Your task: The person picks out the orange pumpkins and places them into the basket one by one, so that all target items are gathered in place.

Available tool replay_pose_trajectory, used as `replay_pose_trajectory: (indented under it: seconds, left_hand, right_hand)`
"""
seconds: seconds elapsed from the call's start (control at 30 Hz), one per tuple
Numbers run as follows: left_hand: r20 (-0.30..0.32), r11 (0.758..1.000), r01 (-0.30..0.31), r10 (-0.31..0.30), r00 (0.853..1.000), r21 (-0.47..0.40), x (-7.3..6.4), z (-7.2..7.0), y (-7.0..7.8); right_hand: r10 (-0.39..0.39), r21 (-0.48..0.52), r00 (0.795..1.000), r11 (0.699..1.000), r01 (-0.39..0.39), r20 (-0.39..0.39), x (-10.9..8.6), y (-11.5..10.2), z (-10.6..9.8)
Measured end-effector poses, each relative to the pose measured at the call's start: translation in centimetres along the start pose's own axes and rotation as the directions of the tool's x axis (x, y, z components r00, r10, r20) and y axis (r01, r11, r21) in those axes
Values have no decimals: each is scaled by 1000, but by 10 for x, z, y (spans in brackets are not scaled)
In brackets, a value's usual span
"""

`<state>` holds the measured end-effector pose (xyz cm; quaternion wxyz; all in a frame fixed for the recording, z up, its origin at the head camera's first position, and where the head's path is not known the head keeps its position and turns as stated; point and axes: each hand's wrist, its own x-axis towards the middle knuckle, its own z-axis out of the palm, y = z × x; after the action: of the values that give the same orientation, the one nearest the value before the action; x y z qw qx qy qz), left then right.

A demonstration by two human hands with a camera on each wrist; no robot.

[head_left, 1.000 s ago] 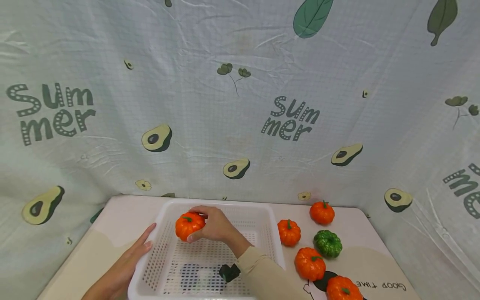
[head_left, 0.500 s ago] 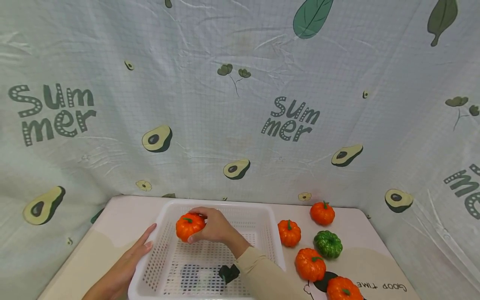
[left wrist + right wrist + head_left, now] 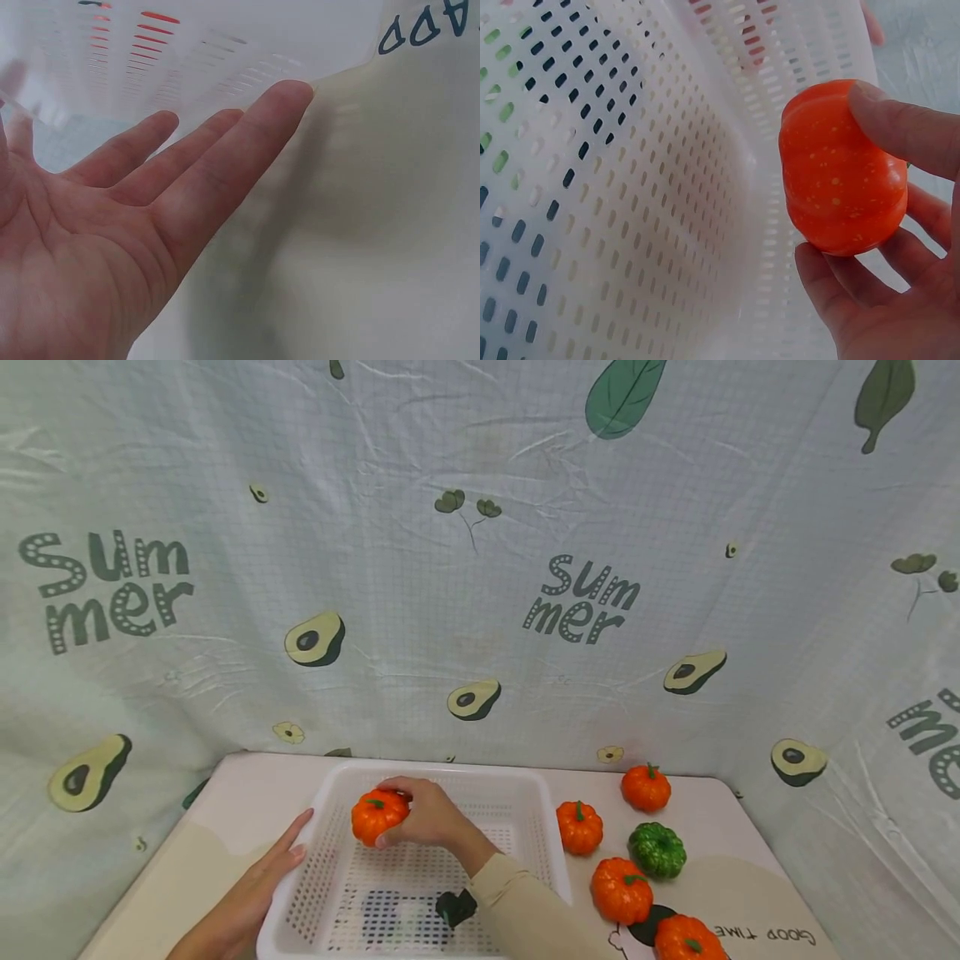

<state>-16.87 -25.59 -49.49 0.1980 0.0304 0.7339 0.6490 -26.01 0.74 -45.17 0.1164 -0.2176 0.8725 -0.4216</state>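
My right hand (image 3: 427, 814) holds a small orange pumpkin (image 3: 375, 818) with a green stem, thumb on one side and fingers curled on the other. It is over the left part of a white perforated plastic basket (image 3: 551, 852). In the right wrist view the pumpkin (image 3: 840, 172) is pinched near the basket's side wall (image 3: 705, 150). My left hand (image 3: 258, 885) lies along the basket's left outer side. The left wrist view shows that hand (image 3: 150, 202) with its fingers stretched out, fingertips by the slotted wall (image 3: 247, 45).
Right of the basket sit several orange pumpkins, among them one by the rim (image 3: 579, 828) and one at the back (image 3: 646, 787), plus a green pumpkin (image 3: 657, 850). A dark object (image 3: 456, 907) shows beside the right sleeve. A printed curtain (image 3: 480, 593) stands behind the table.
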Motion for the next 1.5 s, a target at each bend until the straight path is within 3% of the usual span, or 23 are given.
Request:
replay_pose_trajectory:
  seconds: [0.33, 0.7, 0.9, 1.27, 1.5]
  left_hand:
    - [-19, 999, 32, -32, 999, -22, 0, 2, 0]
    - [21, 997, 34, -33, 999, -64, -1, 1, 0]
    - [65, 995, 35, -29, 997, -92, -1, 0, -2]
    - [75, 995, 9, -1, 997, -100, 1, 0, -3]
    - [74, 994, 34, -26, 997, -107, 0, -1, -4]
  right_hand:
    - [22, -18, 1000, 1000, -22, 10, -1, 0, 2]
    - [37, -41, 999, 998, -37, 12, 0, 2, 3]
    - [36, -6, 999, 999, -36, 27, 1, 3, 3]
    - [47, 7, 998, 999, -47, 34, 2, 7, 1]
    - [52, -12, 998, 999, -52, 27, 1, 6, 5]
